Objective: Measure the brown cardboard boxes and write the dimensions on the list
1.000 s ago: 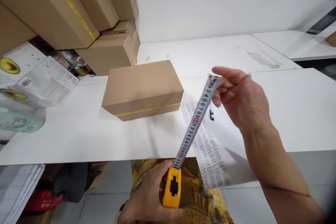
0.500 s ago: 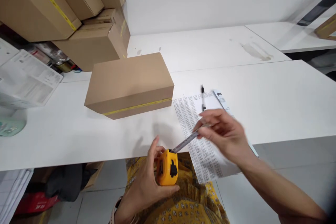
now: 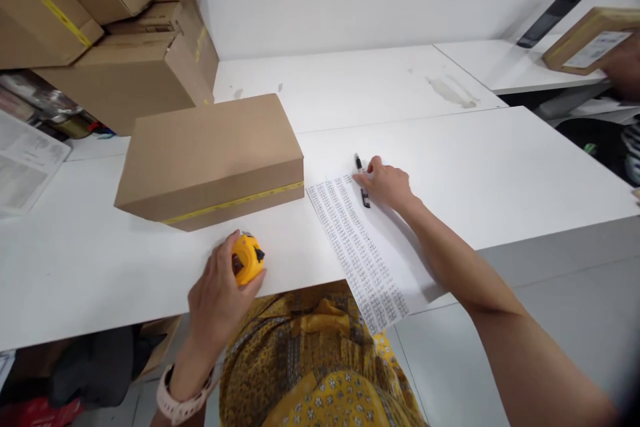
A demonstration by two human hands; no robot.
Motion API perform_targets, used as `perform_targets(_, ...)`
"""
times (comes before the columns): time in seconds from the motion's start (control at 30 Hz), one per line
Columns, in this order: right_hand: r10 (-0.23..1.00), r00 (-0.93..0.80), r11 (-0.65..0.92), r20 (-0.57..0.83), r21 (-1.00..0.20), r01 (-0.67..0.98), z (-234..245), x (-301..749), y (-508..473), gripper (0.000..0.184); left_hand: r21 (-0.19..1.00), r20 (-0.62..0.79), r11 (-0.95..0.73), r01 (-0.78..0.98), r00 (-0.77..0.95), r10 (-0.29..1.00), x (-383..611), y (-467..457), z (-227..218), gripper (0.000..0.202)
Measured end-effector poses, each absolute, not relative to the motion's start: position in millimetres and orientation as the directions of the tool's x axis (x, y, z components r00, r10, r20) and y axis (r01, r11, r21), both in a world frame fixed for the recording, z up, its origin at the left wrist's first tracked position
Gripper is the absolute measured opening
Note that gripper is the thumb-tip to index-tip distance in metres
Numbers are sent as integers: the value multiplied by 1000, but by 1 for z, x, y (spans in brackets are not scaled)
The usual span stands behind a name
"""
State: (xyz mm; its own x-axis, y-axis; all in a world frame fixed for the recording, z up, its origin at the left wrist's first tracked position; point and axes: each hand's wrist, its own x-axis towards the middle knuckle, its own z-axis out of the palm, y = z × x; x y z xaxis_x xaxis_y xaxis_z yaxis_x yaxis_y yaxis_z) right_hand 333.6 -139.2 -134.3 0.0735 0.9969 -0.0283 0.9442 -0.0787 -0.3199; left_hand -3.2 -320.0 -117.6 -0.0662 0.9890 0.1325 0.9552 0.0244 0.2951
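Observation:
My left hand [image 3: 220, 283] is wrapped round a yellow tape measure [image 3: 249, 260] near the table's front edge, and no blade shows out of its case. My right hand [image 3: 389, 183] is closed at the black and clear pen [image 3: 365, 199], fingertips across its middle. Under the pen lies a printed sheet [image 3: 357, 247] with columns of small text, its lower end hanging over the table edge. A closed cardboard box [image 3: 215, 147] with a yellow tape strip along its side sits just beyond my left hand.
More cardboard boxes [image 3: 130, 67] are stacked at the back left, beside a white printed container [image 3: 27, 167]. To the far right stand a black bottle-like object [image 3: 560, 10] and a labelled carton [image 3: 590, 43], with another person's hand [image 3: 625, 70] by the carton. A white wall closes off the back.
The tape measure's blade, pulled out before, no longer shows. My left hand has moved up and left with the case onto the table. My right hand has let go of the blade and reached the pen.

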Motion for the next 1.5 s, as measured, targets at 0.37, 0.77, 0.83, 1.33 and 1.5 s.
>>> perform_targets(0.37,967,-211,175,146,-977,125,-92,368,-157,31,131,425,-427,895,339,839,30,-302,-109,52)
perform_targets(0.77,982,-184,23,34,-998,-59,-125,328,-129,56,195,-97,-682,705,706,701,160,-210,-142,83)
perform_targets(0.83,985,-170,-40,-29,-997,-59,-140,327,-127,48,195,-76,-709,677,732,677,153,-207,-145,84)
perform_targets(1.33,999,-16,42,40,-987,153,-166,334,-128,33,215,39,-713,667,724,689,149,-202,-155,80)
perform_targets(1.5,994,30,95,109,-945,313,-165,333,-132,36,217,45,-713,667,723,690,149,-201,-157,81)
